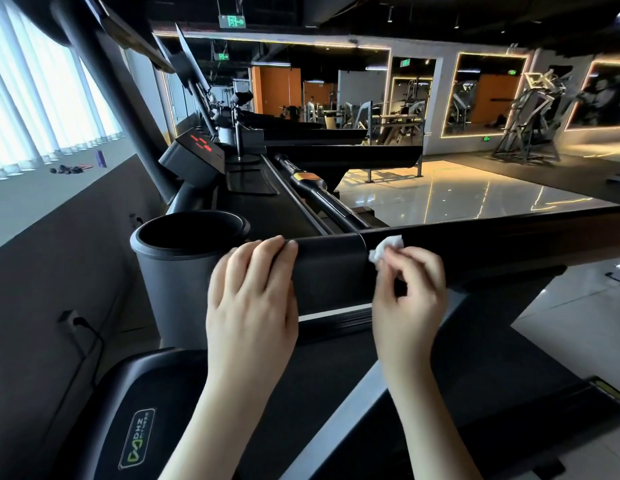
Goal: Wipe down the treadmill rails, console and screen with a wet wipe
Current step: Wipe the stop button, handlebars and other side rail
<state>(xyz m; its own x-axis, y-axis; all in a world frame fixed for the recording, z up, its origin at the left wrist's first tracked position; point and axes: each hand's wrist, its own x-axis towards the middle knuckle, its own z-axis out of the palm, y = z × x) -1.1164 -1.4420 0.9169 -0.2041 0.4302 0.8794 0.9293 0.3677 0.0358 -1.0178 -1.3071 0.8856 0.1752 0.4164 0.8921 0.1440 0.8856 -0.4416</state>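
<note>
Nearest, lower left: dark motor cover (pixel 137 438) with a green DHZ logo. One plug in a wall socket (pixel 72 318), cable hanging down.

Two bare hands, both on the same treadmill. Left hand (pixel 253 292) palm down, fingers nearly straight and together, draped over the rounded corner where the console edge joins the rail (pixel 492 233); holding nothing, just resting there. Right hand (pixel 410 292) fingers curled, thumb and fingertips pinching one crumpled white wet wipe (pixel 386 247), pressed against the black rail just right of the seam. Wipe mostly hidden by the fingers, only the top wad showing.

One round cup holder (pixel 183 237) just left of the left hand, apart from it, inside too dark to read.

Further on: one tilted console panel (pixel 194 157) with red lit segments, one handlebar (pixel 306 178) with an orange band, more treadmills in a row behind, number unclear.

Far: bright blinds (pixel 41 98) at left, glossy tiled floor (pixel 457 192), lit mirrors, a stair machine (pixel 530 116) at right, at least four green exit signs, some likely reflections.
</note>
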